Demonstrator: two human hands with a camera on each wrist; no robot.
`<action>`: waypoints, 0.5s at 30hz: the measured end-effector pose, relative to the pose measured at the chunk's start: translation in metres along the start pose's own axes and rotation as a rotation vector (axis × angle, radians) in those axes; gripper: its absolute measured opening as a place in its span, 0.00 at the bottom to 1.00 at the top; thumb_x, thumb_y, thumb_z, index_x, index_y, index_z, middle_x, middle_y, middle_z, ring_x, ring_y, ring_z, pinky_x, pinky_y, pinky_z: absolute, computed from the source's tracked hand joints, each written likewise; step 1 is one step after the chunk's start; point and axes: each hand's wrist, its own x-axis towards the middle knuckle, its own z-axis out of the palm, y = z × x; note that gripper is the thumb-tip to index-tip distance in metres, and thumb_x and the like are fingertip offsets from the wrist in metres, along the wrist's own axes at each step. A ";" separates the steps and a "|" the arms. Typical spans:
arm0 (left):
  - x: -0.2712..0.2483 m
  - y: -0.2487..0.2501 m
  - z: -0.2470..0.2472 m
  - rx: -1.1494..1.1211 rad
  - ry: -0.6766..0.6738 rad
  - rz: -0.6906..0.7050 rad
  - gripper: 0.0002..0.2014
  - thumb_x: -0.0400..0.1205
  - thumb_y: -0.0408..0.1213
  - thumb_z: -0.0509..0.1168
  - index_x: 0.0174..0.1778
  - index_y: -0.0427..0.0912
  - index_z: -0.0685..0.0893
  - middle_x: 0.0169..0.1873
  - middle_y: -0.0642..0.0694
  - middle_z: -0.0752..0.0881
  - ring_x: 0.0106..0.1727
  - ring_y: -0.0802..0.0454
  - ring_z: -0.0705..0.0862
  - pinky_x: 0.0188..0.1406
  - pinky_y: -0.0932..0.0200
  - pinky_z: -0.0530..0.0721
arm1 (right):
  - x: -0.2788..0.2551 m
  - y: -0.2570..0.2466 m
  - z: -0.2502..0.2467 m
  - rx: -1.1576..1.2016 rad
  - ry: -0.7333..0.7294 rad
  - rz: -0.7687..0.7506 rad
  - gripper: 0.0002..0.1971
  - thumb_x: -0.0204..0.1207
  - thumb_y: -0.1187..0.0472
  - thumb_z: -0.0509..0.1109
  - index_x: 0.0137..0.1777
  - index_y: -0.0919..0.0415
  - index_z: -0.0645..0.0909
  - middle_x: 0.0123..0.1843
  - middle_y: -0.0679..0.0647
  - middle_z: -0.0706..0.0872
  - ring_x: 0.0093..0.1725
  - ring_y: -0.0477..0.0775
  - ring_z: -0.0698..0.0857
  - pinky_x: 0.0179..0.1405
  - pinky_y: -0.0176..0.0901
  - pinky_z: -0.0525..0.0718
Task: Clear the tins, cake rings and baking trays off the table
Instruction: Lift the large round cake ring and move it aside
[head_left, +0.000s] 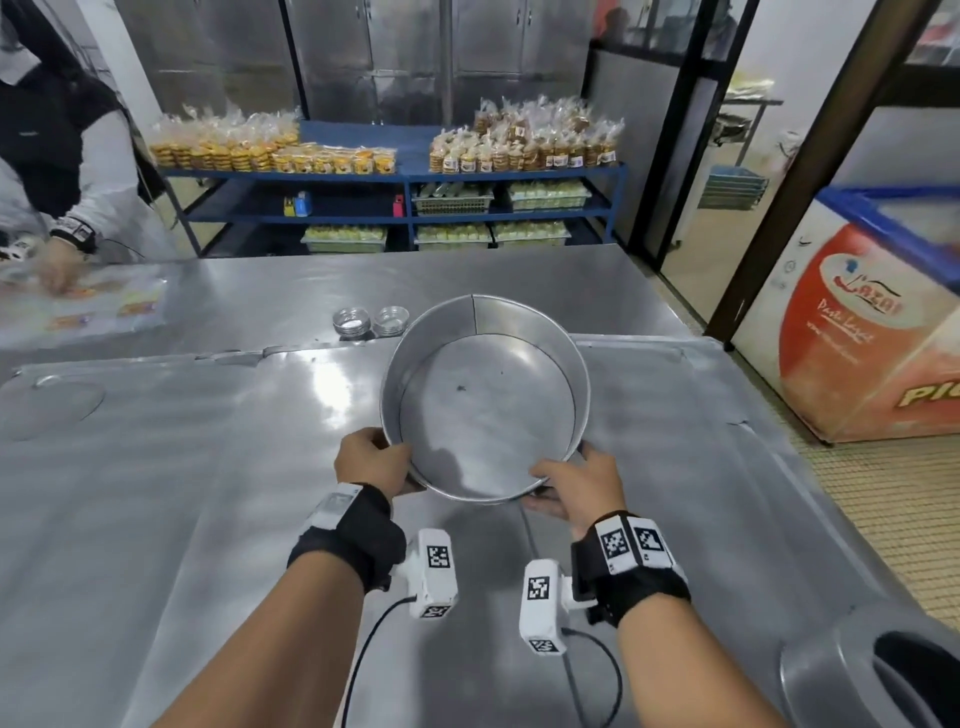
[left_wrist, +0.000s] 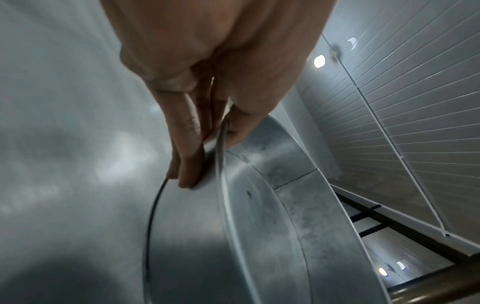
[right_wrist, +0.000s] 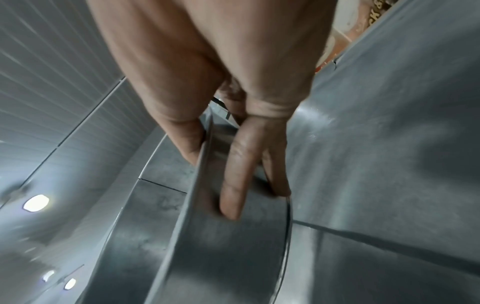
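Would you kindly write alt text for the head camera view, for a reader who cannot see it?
Two hands, left hand and right hand, grip the near rim of a round metal cake tin, held tilted above a steel table. Two small glass bowls sit beyond it; a blue shelf of bagged biscuits stands behind, and another person's hand works at far left.

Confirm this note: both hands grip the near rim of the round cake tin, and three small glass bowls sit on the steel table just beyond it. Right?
Not quite. The head view shows two small glass bowls, not three, on the steel table just beyond the round cake tin. The rest holds: the left hand and right hand both grip its near rim.
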 end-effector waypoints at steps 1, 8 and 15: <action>-0.006 0.011 0.012 -0.019 -0.014 0.002 0.09 0.61 0.31 0.67 0.34 0.39 0.88 0.34 0.34 0.90 0.34 0.31 0.92 0.36 0.34 0.92 | 0.007 -0.005 -0.005 0.027 0.008 -0.003 0.23 0.69 0.82 0.68 0.59 0.57 0.81 0.49 0.68 0.90 0.44 0.76 0.91 0.34 0.58 0.91; 0.004 0.051 0.103 -0.146 -0.121 -0.002 0.10 0.76 0.23 0.70 0.52 0.31 0.85 0.44 0.34 0.87 0.42 0.31 0.91 0.38 0.40 0.93 | 0.073 -0.039 -0.045 0.171 0.133 -0.062 0.28 0.69 0.83 0.65 0.66 0.61 0.82 0.46 0.65 0.88 0.35 0.63 0.85 0.31 0.55 0.90; 0.041 0.087 0.222 -0.333 -0.304 -0.107 0.10 0.80 0.23 0.70 0.56 0.32 0.83 0.51 0.33 0.90 0.48 0.30 0.92 0.46 0.43 0.93 | 0.167 -0.090 -0.082 0.274 0.240 -0.039 0.25 0.71 0.83 0.66 0.69 0.70 0.80 0.35 0.61 0.84 0.31 0.62 0.85 0.25 0.49 0.89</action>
